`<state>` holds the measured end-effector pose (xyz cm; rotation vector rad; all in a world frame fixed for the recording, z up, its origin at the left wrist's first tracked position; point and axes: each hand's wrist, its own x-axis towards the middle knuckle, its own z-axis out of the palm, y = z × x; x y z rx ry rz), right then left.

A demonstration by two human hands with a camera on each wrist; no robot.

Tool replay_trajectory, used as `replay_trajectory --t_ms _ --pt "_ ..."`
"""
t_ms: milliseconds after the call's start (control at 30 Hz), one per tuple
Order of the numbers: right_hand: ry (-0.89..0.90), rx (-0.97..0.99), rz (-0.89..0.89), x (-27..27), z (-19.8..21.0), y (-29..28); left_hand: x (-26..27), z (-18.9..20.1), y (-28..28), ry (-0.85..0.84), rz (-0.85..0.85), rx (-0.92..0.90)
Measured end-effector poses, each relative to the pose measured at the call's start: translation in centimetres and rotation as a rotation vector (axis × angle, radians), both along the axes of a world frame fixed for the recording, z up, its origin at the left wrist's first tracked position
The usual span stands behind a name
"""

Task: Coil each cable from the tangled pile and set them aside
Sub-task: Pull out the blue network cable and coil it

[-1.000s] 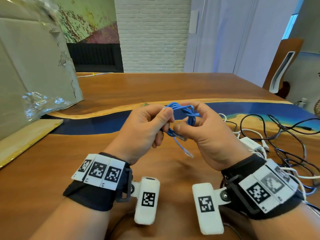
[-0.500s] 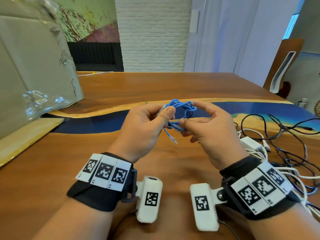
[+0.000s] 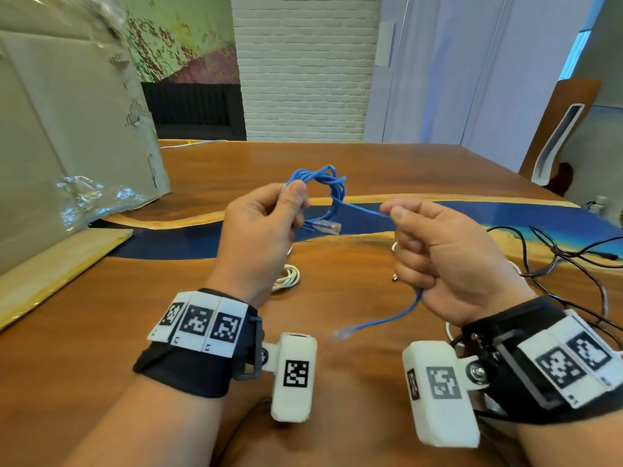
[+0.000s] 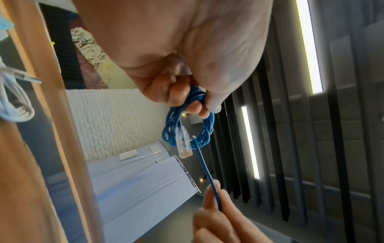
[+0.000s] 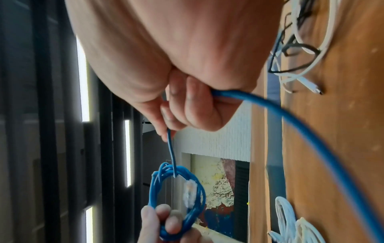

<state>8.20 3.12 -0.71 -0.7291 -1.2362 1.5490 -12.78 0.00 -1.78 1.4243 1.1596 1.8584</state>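
Our left hand [image 3: 259,230] pinches one blue cable [image 3: 332,190], coiled above the worktop [image 3: 337,163]; our right hand [image 3: 448,254] grips its loose tail. We count two clear plugs [image 3: 327,227], one white coil [image 3: 286,276], one tangled pile [image 3: 553,257].

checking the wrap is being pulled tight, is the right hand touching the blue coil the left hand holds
Apart. The head view shows the right hand gripping only the tail, a taut strand spanning the gap to the blue coil in the left hand.
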Motion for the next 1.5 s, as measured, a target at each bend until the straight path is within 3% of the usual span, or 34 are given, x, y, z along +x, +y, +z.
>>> replay_trajectory --t_ms 200,300,400,567,833,933,1100,1300,1500 --pt "-0.398 0.281 -0.075 -1.6 -1.4 -0.6 0.9 0.6 -0.5 -0.290 -0.196 -0.072" --pt "-0.460 0.356 -0.090 -2.5 -1.9 -0.9 1.4 0.9 -0.8 -0.413 -0.315 -0.113" --pt "-0.533 0.468 -0.249 -2.8 -2.4 -0.7 1.6 1.0 -1.0 -0.461 -0.416 -0.144" --pt "-0.388 0.434 -0.304 -3.0 -2.6 -0.7 2.1 0.9 -1.1 -0.530 -0.518 -0.168" --pt "-0.016 0.207 -0.002 -3.6 -2.5 -1.3 2.4 0.3 -0.6 -0.541 -0.472 -0.206" --pt "0.008 0.215 0.048 -3.5 -2.5 -1.3 2.4 0.0 -0.4 -0.540 -0.458 -0.202" --pt "0.082 0.115 -0.063 -4.0 -2.8 -1.1 3.0 -0.6 -0.3 -0.406 -0.442 -0.217" --pt "0.124 -0.048 0.006 -3.7 -2.8 -0.6 3.0 -1.1 0.2 -0.219 -0.298 -0.213" --pt "0.168 -0.097 0.002 -4.0 -2.9 -0.4 2.2 -1.8 0.8 -0.145 -0.237 -0.297"
